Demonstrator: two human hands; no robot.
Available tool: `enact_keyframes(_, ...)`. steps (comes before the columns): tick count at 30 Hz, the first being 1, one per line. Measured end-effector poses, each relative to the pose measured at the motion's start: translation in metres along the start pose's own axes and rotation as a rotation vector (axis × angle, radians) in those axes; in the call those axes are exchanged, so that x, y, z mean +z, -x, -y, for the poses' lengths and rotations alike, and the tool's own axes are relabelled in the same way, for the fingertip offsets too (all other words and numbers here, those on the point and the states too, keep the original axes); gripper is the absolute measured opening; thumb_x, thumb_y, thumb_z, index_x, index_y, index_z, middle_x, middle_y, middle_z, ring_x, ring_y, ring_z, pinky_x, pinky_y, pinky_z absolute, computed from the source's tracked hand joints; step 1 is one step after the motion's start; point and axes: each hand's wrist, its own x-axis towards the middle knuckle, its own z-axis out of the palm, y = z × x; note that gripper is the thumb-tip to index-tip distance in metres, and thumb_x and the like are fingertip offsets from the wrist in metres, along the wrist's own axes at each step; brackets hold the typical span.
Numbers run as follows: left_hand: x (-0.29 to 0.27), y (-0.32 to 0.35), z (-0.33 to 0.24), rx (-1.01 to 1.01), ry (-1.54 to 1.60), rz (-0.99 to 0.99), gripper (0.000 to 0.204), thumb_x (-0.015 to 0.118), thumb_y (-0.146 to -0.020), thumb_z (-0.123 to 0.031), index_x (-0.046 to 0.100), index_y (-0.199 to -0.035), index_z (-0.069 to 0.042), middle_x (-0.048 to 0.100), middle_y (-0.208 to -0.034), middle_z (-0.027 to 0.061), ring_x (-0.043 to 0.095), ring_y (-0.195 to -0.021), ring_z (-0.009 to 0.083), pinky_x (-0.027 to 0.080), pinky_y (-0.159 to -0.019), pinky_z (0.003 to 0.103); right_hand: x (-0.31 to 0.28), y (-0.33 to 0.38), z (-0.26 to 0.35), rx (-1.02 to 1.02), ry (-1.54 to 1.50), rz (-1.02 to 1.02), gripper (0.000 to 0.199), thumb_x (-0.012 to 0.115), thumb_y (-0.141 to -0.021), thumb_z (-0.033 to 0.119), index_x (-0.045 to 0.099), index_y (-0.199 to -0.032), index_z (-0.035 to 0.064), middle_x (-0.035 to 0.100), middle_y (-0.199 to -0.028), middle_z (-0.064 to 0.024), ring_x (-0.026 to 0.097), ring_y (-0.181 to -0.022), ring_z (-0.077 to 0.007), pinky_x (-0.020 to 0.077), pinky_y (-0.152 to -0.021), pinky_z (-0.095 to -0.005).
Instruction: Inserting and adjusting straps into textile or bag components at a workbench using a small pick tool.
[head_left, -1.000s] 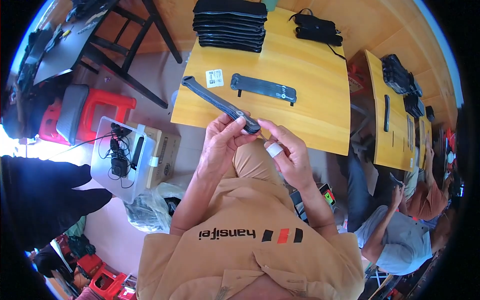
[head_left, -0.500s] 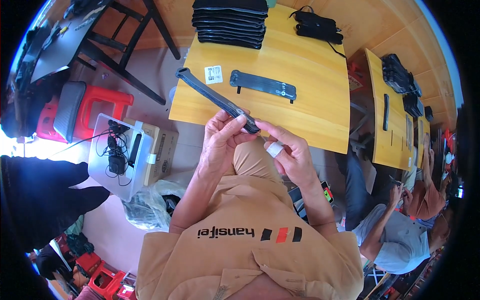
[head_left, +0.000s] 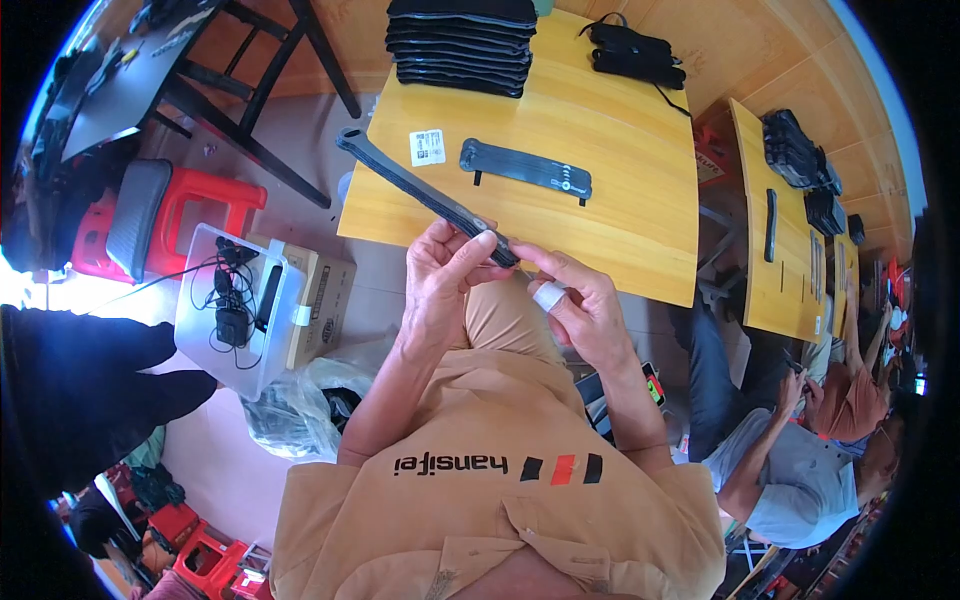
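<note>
Now | strap (head_left: 420, 188) end pinched, seemingly, between left hand (head_left: 445, 280) | right hand (head_left: 578, 305)

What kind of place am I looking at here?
Probably a small assembly workshop: rows of wooden worktables, a stack of black flat pieces, and seated co-workers at the next table. Both hands work a long black strap.

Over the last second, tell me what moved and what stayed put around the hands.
Little changed. The long black strap held by the left hand and right hand swung its far end slightly farther left, past the edge of the yellow table. Both hands kept their hold at the strap's near end. The flat black strap, the white label and the stack of black pieces stayed where they were.
</note>
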Motion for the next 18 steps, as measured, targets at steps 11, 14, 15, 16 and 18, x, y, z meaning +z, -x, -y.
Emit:
enact_keyframes(11, 0.008, 0.009, 0.009, 0.144, -0.201, -0.051, 0.021, 0.059, -0.078, -0.003, 0.053, -0.097, 0.004, 0.062, -0.085, 0.0107, 0.063, -0.072, 0.0162, 0.055, -0.063, 0.027, -0.002, -0.002, -0.010, -0.087, 0.095, -0.022, 0.039, 0.047, -0.081, -0.005, 0.054, -0.118, 0.0060, 0.051, -0.077, -0.0015, 0.043, -0.059, -0.0052, 0.0343, -0.053, -0.0183)
enact_keyframes(14, 0.013, 0.012, 0.011, 0.092, -0.172, -0.010, 0.025, 0.064, -0.077, -0.003, 0.053, -0.098, 0.003, 0.061, -0.087, 0.0097, 0.061, -0.077, 0.0153, 0.053, -0.066, 0.026, -0.004, -0.002, -0.009, -0.117, 0.099, -0.040, 0.039, 0.046, -0.081, -0.006, 0.055, -0.118, 0.0065, 0.047, -0.073, 0.0022, 0.036, -0.044, -0.0008, 0.0269, -0.039, -0.0155)
enact_keyframes(15, 0.012, 0.011, 0.010, 0.055, -0.138, -0.019, 0.024, 0.063, -0.077, -0.004, 0.053, -0.098, 0.003, 0.061, -0.087, 0.0098, 0.062, -0.076, 0.0156, 0.053, -0.066, 0.026, -0.007, -0.002, -0.008, -0.092, 0.093, -0.030, 0.039, 0.046, -0.081, -0.006, 0.055, -0.117, 0.0061, 0.047, -0.073, 0.0024, 0.036, -0.044, -0.0007, 0.0264, -0.038, -0.0155)
enact_keyframes(16, 0.012, 0.011, 0.010, 0.019, -0.102, -0.030, 0.023, 0.063, -0.078, -0.004, 0.053, -0.097, 0.003, 0.061, -0.086, 0.0100, 0.062, -0.076, 0.0158, 0.053, -0.066, 0.027, -0.010, 0.001, -0.005, -0.090, 0.093, -0.029, 0.039, 0.046, -0.081, -0.006, 0.055, -0.117, 0.0061, 0.047, -0.073, 0.0024, 0.036, -0.044, -0.0007, 0.0264, -0.038, -0.0155)
enact_keyframes(18, 0.009, 0.006, 0.008, 0.024, -0.078, -0.013, 0.020, 0.060, -0.080, -0.004, 0.053, -0.097, 0.003, 0.062, -0.086, 0.0112, 0.063, -0.074, 0.0168, 0.055, -0.065, 0.027, -0.015, 0.007, 0.001, 0.138, -0.008, 0.017, 0.041, 0.049, -0.080, -0.007, 0.052, -0.119, 0.0053, 0.057, -0.087, -0.0057, 0.053, -0.080, -0.0101, 0.0419, -0.073, -0.0216)
